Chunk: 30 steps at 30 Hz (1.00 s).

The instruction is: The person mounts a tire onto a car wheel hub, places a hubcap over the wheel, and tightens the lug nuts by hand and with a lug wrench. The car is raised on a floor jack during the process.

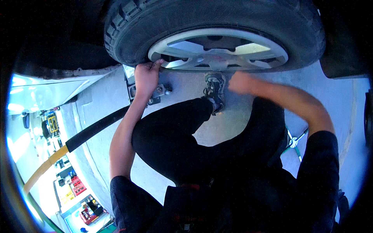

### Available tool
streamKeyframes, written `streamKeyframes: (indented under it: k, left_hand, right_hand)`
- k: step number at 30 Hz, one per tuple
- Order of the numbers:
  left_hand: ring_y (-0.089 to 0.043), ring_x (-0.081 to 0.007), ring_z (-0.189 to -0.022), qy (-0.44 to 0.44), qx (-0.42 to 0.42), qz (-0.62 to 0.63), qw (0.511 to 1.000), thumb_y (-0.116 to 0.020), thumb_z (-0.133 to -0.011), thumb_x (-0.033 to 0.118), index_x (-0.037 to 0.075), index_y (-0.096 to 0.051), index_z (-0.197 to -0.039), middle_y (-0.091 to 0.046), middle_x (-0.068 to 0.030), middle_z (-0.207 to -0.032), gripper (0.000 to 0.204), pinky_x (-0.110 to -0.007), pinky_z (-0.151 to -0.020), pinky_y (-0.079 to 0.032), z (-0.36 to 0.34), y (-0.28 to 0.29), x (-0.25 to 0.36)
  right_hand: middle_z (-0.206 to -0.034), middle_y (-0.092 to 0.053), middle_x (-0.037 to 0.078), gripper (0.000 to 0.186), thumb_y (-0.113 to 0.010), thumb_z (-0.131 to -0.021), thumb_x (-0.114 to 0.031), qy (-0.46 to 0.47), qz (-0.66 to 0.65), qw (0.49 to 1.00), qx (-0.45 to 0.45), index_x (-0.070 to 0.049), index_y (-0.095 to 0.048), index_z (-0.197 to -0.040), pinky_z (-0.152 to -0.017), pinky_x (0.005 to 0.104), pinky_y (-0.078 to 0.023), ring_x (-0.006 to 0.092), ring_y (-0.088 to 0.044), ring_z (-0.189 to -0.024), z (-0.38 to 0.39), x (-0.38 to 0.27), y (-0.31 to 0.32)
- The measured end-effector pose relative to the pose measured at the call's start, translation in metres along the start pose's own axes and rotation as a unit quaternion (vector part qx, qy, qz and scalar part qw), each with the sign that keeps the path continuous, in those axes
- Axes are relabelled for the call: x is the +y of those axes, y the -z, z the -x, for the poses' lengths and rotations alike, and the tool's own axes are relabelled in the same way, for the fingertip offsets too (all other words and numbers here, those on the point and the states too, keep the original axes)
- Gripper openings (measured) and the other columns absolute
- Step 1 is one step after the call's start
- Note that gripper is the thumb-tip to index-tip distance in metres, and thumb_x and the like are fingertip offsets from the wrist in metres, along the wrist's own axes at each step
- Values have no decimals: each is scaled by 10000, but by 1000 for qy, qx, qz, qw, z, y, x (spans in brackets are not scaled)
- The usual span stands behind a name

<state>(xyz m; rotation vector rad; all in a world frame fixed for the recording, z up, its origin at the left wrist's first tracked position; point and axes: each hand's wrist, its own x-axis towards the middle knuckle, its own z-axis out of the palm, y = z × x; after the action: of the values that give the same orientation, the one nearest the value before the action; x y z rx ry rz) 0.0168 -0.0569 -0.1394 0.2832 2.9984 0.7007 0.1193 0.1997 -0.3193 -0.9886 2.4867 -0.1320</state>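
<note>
Left hand (147,79) is up at the lower-left of the spoked alloy wheel (215,58), thumb side by the rim; most fingers are hidden, so can't tell if it's gripping; right hand (243,82) is just below the tyre (268,19), too blurry to tell open or balled; 2 arms reach up, right elbow bent way out; wheel hangs over 1 shoe (215,91) and concrete floor (223,130); padded handle (97,128) off left.

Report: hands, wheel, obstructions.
Left hand at lower-left of wheel; right hand near wheel's bottom, blurred. Tyre on spoked rim. Shoe and jack below in view.
</note>
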Motion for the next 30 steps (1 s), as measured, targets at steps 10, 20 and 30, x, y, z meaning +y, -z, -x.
streamKeyframes:
  k: [10,20,30]
  left_hand:
    - [-607,-344,-598,-52,43,-45,997,-614,-825,301,-37,-648,-699,-590,-217,-606,362,-400,-599,-449,1,-1,-8]
    - [-621,-344,-650,-48,53,9,997,-613,-825,264,-34,-661,-743,-602,-235,-661,312,-389,-631,-451,1,-5,-13]
    - [-608,-207,-685,11,-6,2,1000,-603,-841,226,-51,-646,-781,-646,-164,-718,286,-330,-677,-445,2,0,4]
  right_hand:
    - [-720,-633,122,98,-572,-704,-161,139,38,983,113,-92,-640,-689,-578,402,-514,284,-641,-691,-51,-31,51]
    - [-572,-598,76,206,-513,-824,-228,302,-48,922,239,-99,-609,-694,-562,390,-522,254,-639,-616,62,-61,143]
    - [-572,-614,88,297,-511,-797,-300,232,7,967,108,-92,-546,-588,-447,382,-484,258,-631,-535,109,-49,88]
